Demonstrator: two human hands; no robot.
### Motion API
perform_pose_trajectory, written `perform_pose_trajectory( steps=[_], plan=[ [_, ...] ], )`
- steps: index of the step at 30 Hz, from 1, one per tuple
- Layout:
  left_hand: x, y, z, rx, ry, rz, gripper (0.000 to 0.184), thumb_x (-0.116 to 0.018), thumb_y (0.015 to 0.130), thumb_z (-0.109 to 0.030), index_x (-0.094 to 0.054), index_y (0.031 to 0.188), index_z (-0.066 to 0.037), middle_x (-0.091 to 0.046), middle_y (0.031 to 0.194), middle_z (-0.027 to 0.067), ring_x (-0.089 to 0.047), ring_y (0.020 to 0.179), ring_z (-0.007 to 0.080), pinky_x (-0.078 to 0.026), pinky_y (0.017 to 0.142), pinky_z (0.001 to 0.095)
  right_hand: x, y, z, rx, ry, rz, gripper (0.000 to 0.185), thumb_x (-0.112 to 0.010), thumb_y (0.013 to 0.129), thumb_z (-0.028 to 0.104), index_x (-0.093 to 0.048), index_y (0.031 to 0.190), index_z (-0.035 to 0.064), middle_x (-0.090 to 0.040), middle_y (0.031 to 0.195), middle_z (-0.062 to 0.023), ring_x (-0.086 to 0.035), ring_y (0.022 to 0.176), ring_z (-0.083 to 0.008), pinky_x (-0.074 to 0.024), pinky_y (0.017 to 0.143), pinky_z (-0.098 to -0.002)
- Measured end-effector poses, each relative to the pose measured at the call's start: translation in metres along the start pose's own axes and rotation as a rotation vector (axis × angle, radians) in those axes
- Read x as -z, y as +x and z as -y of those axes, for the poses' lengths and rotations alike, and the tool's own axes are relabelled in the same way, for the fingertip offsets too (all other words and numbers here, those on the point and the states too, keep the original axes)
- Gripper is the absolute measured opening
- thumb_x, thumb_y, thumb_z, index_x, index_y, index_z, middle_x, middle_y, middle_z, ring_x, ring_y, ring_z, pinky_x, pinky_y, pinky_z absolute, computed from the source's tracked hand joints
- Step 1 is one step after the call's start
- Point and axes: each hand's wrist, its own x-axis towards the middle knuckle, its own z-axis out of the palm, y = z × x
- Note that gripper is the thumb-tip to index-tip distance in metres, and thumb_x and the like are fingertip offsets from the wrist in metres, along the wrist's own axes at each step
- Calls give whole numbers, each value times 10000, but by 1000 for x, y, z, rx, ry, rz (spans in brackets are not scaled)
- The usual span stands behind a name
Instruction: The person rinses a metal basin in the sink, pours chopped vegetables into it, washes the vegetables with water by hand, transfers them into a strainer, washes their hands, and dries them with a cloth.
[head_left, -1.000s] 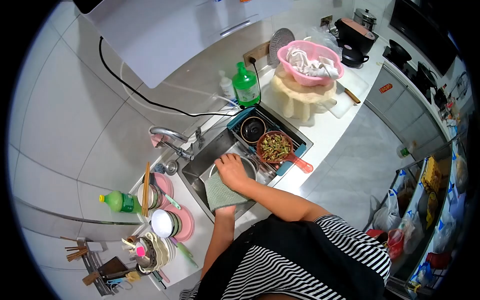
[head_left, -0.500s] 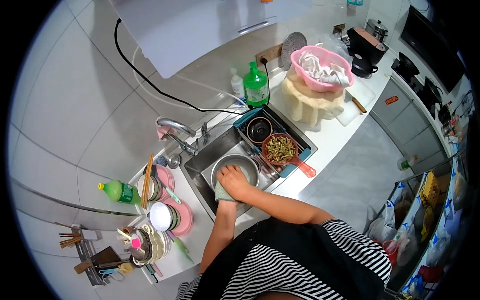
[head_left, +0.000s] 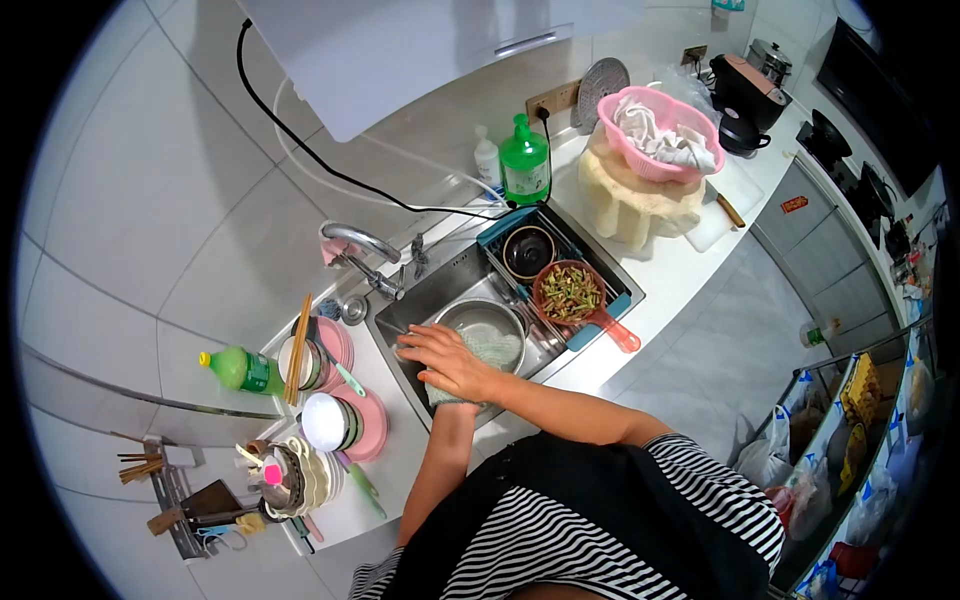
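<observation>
A round metal pot (head_left: 482, 318) sits in the steel sink (head_left: 392, 325). Over its near left edge, my right hand (head_left: 445, 362) lies palm down with the fingers stretched out and slightly apart. My left hand (head_left: 456, 412) shows only at the wrist; its fingers are hidden under the green cloth (head_left: 494, 348) and my right hand. Part of the cloth lies inside the pot, and part shows by the left wrist. To the right, a red-handled strainer (head_left: 570, 293) of cut green pieces rests on a rack beside a dark round lid or bowl (head_left: 528, 252).
A faucet (head_left: 375, 262) arches over the sink's back left. Stacked bowls (head_left: 326, 427), pink plates (head_left: 370, 425) and chopsticks (head_left: 298, 350) stand left. A green pump bottle (head_left: 525, 162), pink basket (head_left: 655, 135) and knife (head_left: 730, 210) are beyond the sink.
The cloth, earlier spread over the pot's near side, has bunched and now reaches into the pot. My right hand has shifted left and its fingers have spread. The view has shifted slightly.
</observation>
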Motion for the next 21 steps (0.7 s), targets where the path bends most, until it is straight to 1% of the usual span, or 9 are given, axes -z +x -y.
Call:
perform_pose_trajectory(
  steps=[5, 8, 10, 11, 13, 18, 19, 20, 21],
  plan=[
    [7, 0, -7, -32, 20, -9, 424, -302, 952, -267, -331, 1331, -79, -373, 1353, 58, -329, 1251, 188, -278, 1033, 324, 2, 14, 13, -20, 192, -34, 436, -447, 870, 335, -447, 1236, 98, -444, 1267, -126, -334, 1238, -323, -197, 1036, -470],
    [12, 0, -8, -53, 23, -15, 423, -301, 953, -262, -329, 1333, -79, -371, 1355, 57, -326, 1253, 185, -276, 1033, 321, 4, 24, 21, -172, 325, -23, 429, -454, 869, 297, -446, 1241, 83, -457, 1264, -122, -366, 1225, -302, -247, 1021, -432],
    [13, 2, -9, -64, 32, -10, 422, -300, 953, -259, -328, 1333, -80, -369, 1356, 56, -324, 1255, 184, -275, 1034, 319, 7, 29, 24, -422, 1150, -183, 462, -424, 892, 299, -418, 1253, 11, -406, 1320, -146, -377, 1222, -298, -254, 1035, -405],
    [14, 2, -10, -73, 29, -6, 421, -300, 953, -258, -327, 1334, -80, -368, 1357, 56, -323, 1255, 183, -274, 1034, 318, 8, 29, 25, -422, 1150, -181, 462, -424, 892, 299, -418, 1253, 11, -406, 1320, -146, -377, 1222, -298, -254, 1035, -405],
    [15, 1, -15, -104, 30, 9, 420, -299, 954, -255, -326, 1335, -80, -366, 1358, 55, -321, 1257, 181, -273, 1035, 316, 9, 26, 27, -638, 1905, -384, 446, -434, 891, 243, -399, 1256, -12, -390, 1324, -167, -379, 1226, -289, -281, 1040, -411],
    [14, -1, -22, -217, -107, 97, 417, -296, 955, -247, -324, 1337, -80, -362, 1361, 53, -315, 1260, 177, -270, 1036, 310, -1, 22, 24, -776, 2211, -478, 426, -418, 901, 171, -360, 1256, -59, -377, 1310, -214, -345, 1253, -298, -273, 1065, -413],
    [13, 1, -18, -217, -458, 244, 417, -296, 956, -245, -323, 1338, -81, -361, 1362, 53, -314, 1261, 176, -269, 1037, 309, -4, 21, 24, -792, 2190, -467, 417, -417, 897, 124, -346, 1257, -74, -365, 1317, -219, -340, 1255, -297, -267, 1072, -397],
    [12, 3, -13, -17, -1418, 458, 416, -295, 956, -244, -322, 1338, -81, -360, 1363, 52, -313, 1262, 175, -269, 1037, 308, -7, 21, 24, -809, 2168, -458, 409, -415, 892, 77, -332, 1258, -88, -353, 1323, -224, -336, 1258, -295, -260, 1078, -380],
    [10, 4, -10, 171, -1962, 566, 416, -295, 956, -242, -322, 1339, -81, -359, 1364, 52, -312, 1262, 175, -268, 1037, 307, -13, 19, 21, -810, 2168, -456, 409, -415, 892, 77, -332, 1258, -88, -353, 1323, -224, -336, 1258, -295, -260, 1078, -380]
  ],
)
